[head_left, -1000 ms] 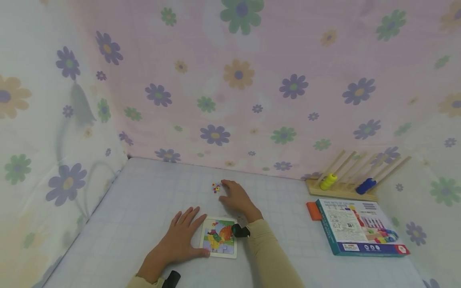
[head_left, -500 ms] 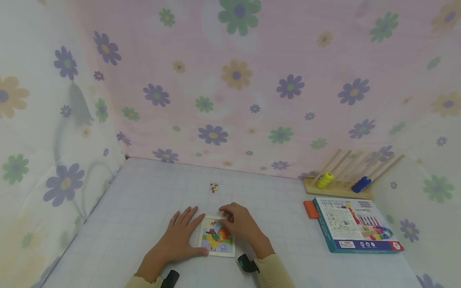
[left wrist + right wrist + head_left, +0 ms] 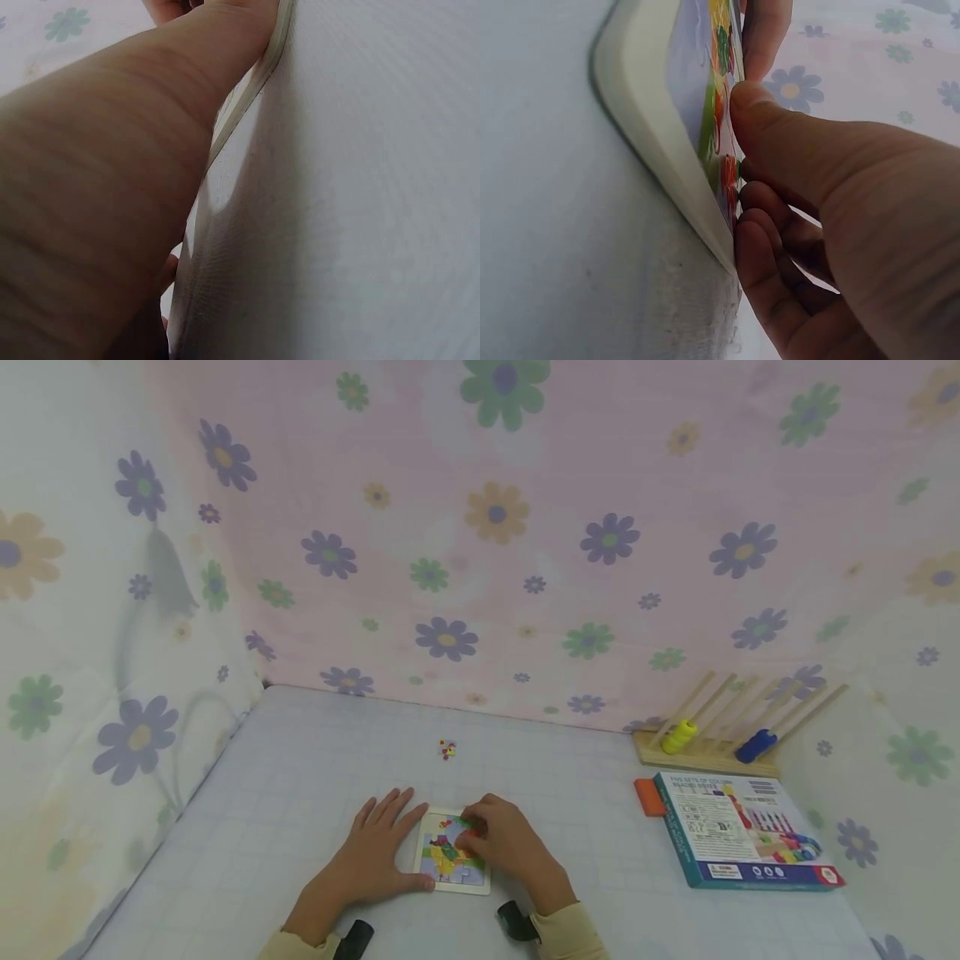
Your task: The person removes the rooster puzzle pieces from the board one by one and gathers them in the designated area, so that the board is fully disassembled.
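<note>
A small jigsaw puzzle [image 3: 442, 868] in a pale frame lies on the table in the head view, showing a colourful cartoon picture. My left hand [image 3: 381, 852] rests spread along its left side, thumb at the near left corner. Over the upper right of the picture, my right hand [image 3: 510, 839] pinches a small reddish puzzle piece [image 3: 729, 174], partly hidden by the fingers. In the right wrist view the thumb and fingertips are right at the puzzle's surface. Farther back lies a small loose puzzle piece [image 3: 447, 749], apart from both hands. The left wrist view shows mostly forearm and frame edge.
At the right stands a wooden peg rack [image 3: 705, 758] with yellow beads [image 3: 679, 737] and blue beads [image 3: 756, 746]. In front of it lies a printed box [image 3: 750, 831] beside an orange block [image 3: 649, 797]. Flowered cloth [image 3: 450, 543] encloses the table.
My right hand has come back from beside the loose piece to the puzzle, and its fingers have moved onto the upper right of the picture. The left hand has stayed in place.
</note>
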Tool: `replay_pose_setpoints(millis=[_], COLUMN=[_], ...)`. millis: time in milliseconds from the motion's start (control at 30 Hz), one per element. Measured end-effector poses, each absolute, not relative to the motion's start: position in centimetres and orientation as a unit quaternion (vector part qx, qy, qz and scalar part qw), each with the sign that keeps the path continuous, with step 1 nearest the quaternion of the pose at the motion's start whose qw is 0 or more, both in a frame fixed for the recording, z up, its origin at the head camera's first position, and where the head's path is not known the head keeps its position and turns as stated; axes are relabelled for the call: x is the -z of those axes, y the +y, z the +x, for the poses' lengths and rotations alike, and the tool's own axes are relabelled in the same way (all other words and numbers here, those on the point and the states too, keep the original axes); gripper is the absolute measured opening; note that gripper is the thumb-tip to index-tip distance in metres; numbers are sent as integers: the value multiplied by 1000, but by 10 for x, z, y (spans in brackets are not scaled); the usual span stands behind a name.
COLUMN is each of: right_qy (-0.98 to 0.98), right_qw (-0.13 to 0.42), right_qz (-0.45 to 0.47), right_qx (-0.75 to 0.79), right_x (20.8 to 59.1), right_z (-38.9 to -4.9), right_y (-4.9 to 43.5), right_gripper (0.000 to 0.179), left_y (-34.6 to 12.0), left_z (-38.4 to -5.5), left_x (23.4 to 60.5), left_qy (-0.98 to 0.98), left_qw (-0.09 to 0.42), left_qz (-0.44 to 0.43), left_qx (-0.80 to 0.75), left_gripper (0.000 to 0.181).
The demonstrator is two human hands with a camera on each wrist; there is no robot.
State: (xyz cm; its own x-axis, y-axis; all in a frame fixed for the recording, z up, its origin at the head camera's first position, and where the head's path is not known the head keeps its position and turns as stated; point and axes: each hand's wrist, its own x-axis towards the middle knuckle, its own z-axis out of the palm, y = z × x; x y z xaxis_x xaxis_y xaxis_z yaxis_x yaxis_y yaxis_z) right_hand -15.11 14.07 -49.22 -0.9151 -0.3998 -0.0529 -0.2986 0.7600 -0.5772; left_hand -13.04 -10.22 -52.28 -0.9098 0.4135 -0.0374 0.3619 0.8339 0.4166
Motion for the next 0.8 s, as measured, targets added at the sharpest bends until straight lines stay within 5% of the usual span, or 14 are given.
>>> replay_pose_setpoints(millis=[800], right_qy=[919], right_qw=[135], right_qz=[-166], right_qx=[330], right_x=[492], right_z=[-158], right_y=[138], right_gripper=[36], left_y=[-102], left_z=[-129], left_x=[519], left_qy=[954], left_qw=[60], left_qz=[203], left_qx=[-213], left_gripper=[103])
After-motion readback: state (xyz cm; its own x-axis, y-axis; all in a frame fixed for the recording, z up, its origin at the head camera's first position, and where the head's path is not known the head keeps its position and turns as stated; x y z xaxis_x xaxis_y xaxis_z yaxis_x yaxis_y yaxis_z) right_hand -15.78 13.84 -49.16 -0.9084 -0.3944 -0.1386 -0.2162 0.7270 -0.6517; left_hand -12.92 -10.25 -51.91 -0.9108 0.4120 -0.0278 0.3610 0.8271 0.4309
